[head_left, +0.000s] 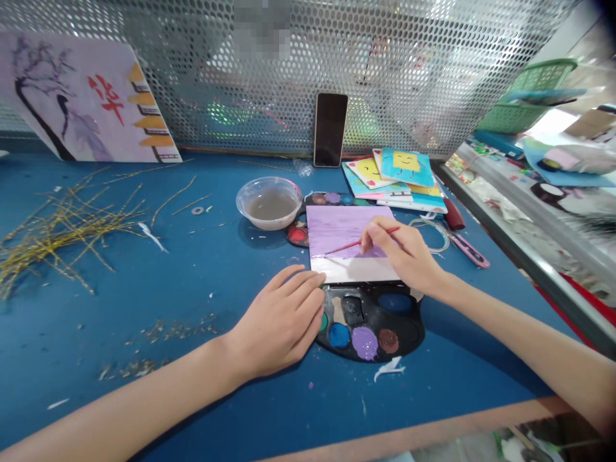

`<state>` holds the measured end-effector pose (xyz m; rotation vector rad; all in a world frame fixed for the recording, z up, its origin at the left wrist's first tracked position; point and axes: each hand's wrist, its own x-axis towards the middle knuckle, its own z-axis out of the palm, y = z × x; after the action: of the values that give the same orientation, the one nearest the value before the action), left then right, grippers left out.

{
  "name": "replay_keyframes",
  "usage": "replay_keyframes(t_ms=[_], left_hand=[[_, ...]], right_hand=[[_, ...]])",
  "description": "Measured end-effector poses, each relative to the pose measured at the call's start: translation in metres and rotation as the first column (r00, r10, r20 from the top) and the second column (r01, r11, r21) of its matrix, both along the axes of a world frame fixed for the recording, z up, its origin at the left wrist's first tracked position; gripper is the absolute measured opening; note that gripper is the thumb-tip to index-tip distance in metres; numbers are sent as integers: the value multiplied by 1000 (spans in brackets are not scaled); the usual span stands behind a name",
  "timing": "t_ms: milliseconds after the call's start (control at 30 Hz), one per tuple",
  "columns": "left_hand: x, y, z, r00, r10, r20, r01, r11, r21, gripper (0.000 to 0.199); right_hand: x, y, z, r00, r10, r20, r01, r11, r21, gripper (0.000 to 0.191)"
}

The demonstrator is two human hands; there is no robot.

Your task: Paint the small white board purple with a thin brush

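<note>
A thin red paintbrush [344, 248] is pinched in the fingers of my right hand [402, 250]. Its tip touches a small rectangular panel [356, 224], painted purple above with a white strip along the bottom. My left hand [283, 321] lies with its fingers stretched out, fingertips at the panel's lower left corner; its thumb is hidden. Under the panel sits a black paint palette [409, 337], partly covered, with blue, purple, brown and green paint in its wells. The palette's far edge, with a red well, shows behind the panel.
A bowl of murky water [269, 202] stands left of the panel. Behind are a propped phone [330, 130], small painted cards [404, 168] and a perforated metal screen [206, 77]. Tape [430, 236] and a pink cutter [470, 250] lie right; yellow twigs [62, 231] and a painting [91, 102] are left.
</note>
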<state>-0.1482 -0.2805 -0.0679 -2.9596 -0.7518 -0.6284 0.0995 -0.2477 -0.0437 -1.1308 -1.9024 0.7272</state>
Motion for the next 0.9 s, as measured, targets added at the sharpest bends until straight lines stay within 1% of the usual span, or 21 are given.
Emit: replay_keyframes(t_ms=[100, 233, 300, 400, 500, 600, 667, 733, 800, 900], left_hand=[[0, 0, 0, 1000, -5, -9, 5, 1000, -8, 19], [0, 0, 0, 1000, -4, -11, 4, 1000, -7, 19], [-1, 0, 0, 1000, -3, -6, 3, 1000, -5, 19], [0, 0, 0, 1000, 0, 1, 0, 1000, -8, 19], [0, 0, 0, 1000, 1, 2, -1, 1000, -7, 19], [1, 0, 0, 1000, -1, -4, 1, 1000, -6, 19], [0, 0, 0, 1000, -2, -7, 2, 1000, -4, 19], [0, 0, 0, 1000, -3, -7, 3, 1000, -4, 18], [0, 0, 0, 1000, -5, -6, 4, 1000, -1, 18], [0, 0, 1, 1000, -6, -7, 6, 1000, 0, 18]], right_hand=[[-3, -1, -1, 998, 26, 57, -26, 1000, 2, 41], [-1, 1, 0, 993, -10, 122, 4, 999, 52, 44], [1, 1, 0, 993, -43, 114, 35, 997, 70, 46], [1, -1, 0, 997, -65, 51, 61, 994, 87, 46], [-1, -3, 0, 999, -27, 40, 24, 996, 82, 43], [-2, -3, 0, 993, 6, 117, -15, 997, 80, 42], [-1, -2, -1, 988, -14, 152, -1, 995, 95, 43], [0, -2, -1, 989, -53, 140, 37, 992, 117, 45], [1, -2, -1, 993, -78, 89, 66, 990, 123, 45], [1, -2, -1, 998, -45, 36, 41, 996, 85, 43]])
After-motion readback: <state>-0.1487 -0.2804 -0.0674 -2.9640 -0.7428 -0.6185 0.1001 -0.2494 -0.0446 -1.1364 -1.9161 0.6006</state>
